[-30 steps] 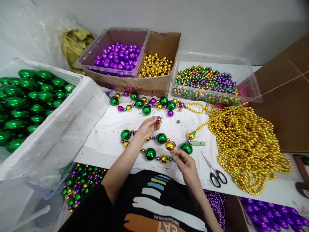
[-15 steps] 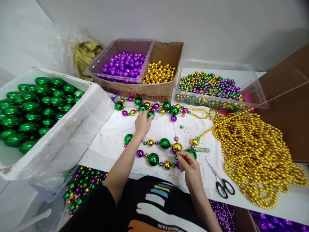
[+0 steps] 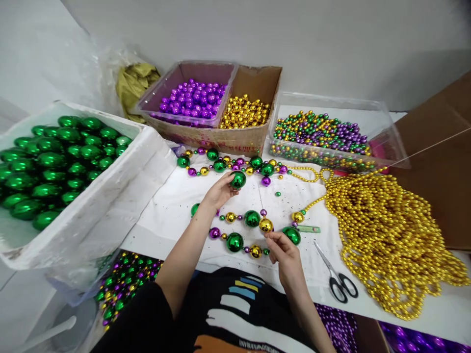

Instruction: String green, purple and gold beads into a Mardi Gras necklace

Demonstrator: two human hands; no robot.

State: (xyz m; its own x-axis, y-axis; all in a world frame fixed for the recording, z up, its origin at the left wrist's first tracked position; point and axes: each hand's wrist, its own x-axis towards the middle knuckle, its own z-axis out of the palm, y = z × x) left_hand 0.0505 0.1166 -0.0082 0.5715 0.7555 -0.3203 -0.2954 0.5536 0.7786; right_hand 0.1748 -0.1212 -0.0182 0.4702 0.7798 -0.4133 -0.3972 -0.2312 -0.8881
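Observation:
My left hand [image 3: 220,192] is closed on a large shiny green bead [image 3: 238,180], holding it up over the white cloth. My right hand [image 3: 285,250] pinches a thin thread just below a gold bead [image 3: 266,225]. A small purple bead [image 3: 263,212] sits above that gold one, with the thread [image 3: 261,197] rising from it. Behind and left of my right hand lies a bead necklace [image 3: 234,242] of green, gold and purple balls. Another strung necklace [image 3: 220,165] lies farther back, beyond my left hand. A loose purple bead [image 3: 266,181] rests near it.
Scissors [image 3: 341,284] and a green-handled tool [image 3: 308,229] lie right of my right hand, beside heaped gold bead strands [image 3: 390,230]. A white box [image 3: 147,162] of green beads stands left. Behind are a cardboard box [image 3: 243,139] and a clear bin [image 3: 331,98] of mixed beads.
My left hand has lifted the green bead off the cloth beside the back necklace and brought it slightly right. My right hand has shifted a little left with the thread and gold bead.

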